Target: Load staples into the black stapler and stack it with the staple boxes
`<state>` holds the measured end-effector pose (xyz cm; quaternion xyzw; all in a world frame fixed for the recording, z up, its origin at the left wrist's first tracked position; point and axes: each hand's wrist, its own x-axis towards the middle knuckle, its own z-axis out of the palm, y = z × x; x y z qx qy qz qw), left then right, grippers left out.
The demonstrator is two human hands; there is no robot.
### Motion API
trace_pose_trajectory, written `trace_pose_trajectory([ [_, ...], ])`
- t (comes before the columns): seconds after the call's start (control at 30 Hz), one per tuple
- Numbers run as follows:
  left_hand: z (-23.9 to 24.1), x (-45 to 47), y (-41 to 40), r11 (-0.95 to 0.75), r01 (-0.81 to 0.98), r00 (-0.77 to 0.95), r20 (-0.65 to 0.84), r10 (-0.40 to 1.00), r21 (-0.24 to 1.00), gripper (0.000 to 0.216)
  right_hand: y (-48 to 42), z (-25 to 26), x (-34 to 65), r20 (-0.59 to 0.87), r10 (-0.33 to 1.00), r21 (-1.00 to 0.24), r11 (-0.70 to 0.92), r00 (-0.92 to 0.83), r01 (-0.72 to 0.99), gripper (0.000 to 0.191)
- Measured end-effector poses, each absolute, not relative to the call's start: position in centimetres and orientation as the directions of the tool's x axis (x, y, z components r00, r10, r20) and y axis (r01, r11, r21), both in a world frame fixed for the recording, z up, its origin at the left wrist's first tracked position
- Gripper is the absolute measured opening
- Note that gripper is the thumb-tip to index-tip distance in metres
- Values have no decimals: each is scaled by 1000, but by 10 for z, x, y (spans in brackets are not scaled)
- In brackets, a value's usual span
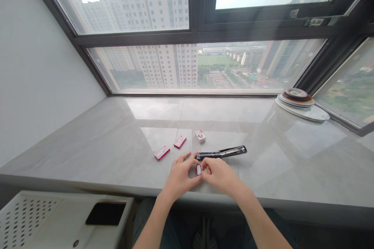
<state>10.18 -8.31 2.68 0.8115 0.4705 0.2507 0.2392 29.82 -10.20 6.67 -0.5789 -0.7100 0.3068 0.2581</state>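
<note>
Both hands meet over the front of a grey stone sill [117,144]. My left hand [179,177] and my right hand [220,175] pinch a small red and white staple box [198,169] between their fingertips. Just behind them a black stapler [222,152] lies swung fully open, flat on the sill. Two red staple boxes [162,152] [180,141] lie to the left, and a small white box [200,136] stands behind the stapler.
A stack of plates [298,101] sits at the far right corner by the window. A white perforated cabinet top [43,218] with a dark phone-like slab [105,214] is at the lower left. A white wall closes the left side.
</note>
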Motion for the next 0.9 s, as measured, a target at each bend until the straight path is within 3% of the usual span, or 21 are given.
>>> trace_pose_trajectory([
  [0.17, 30, 98, -84, -481, 618, 461, 208, 862, 622, 33, -116, 59, 310, 6, 983, -734, 127, -181, 667, 11],
  [0.27, 33, 97, -87, -482, 630, 412, 264, 872, 608, 30, -123, 50, 335, -15, 999, -756, 11, -35, 655, 18],
  [0.37, 33, 103, -91, -424, 709, 320, 279, 906, 564, 15, -129, 38, 357, -59, 992, -692, -119, 108, 712, 26],
  [0.47, 30, 117, -96, -409, 757, 308, 273, 911, 510, 31, -129, 29, 359, -80, 996, -689, -85, 41, 719, 28],
  [0.57, 27, 131, -100, -398, 771, 274, 304, 912, 497, 31, -127, 23, 352, -50, 998, -742, -20, -26, 670, 28],
  [0.63, 27, 137, -102, -359, 785, 217, 319, 923, 504, 32, -125, 19, 358, -85, 996, -765, -70, 8, 641, 30],
  [0.77, 30, 145, -103, -395, 773, 232, 358, 904, 496, 23, -121, 15, 403, -252, 952, -835, -305, 175, 459, 41],
  [0.9, 27, 152, -102, -423, 776, 276, 352, 894, 468, 33, -104, 25, 441, -206, 968, -953, -232, 144, 193, 69],
])
